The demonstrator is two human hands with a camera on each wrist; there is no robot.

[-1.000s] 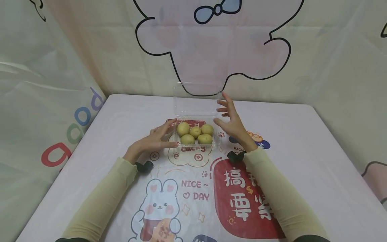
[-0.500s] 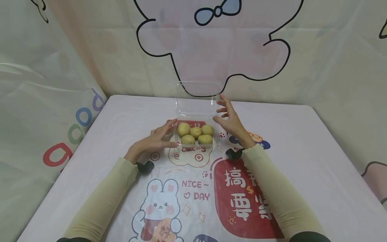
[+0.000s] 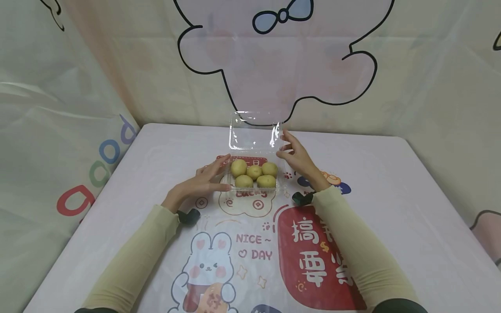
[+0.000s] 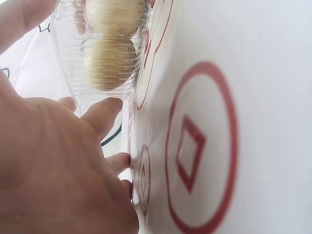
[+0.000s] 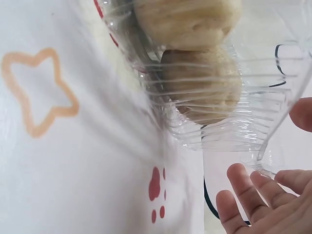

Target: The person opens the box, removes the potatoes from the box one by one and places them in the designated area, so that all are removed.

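A clear plastic clamshell container (image 3: 254, 189) sits on the table with several yellowish potatoes (image 3: 266, 181) in its base. Its transparent lid (image 3: 254, 130) stands raised at the far side. My left hand (image 3: 197, 182) lies along the container's left side, fingers extended, with the thumb near the front corner and the forefinger near the back one. On the other side, my right hand (image 3: 299, 158) has its fingers at the lid's right edge and its thumb lower, near the hinge. In the right wrist view, the fingertips (image 5: 237, 171) are right beside the clear plastic.
A white printed cloth (image 3: 145, 243) with a rabbit, lettering and a red panel covers the table. Patterned fabric (image 3: 313, 56) hangs behind the table's far edge, and another sheet (image 3: 47, 130) hangs at the left.
The lid's upper edge has come lower in the head view and the lid shows brighter reflections. My right fingers have moved slightly down with it. The left hand stays in place.
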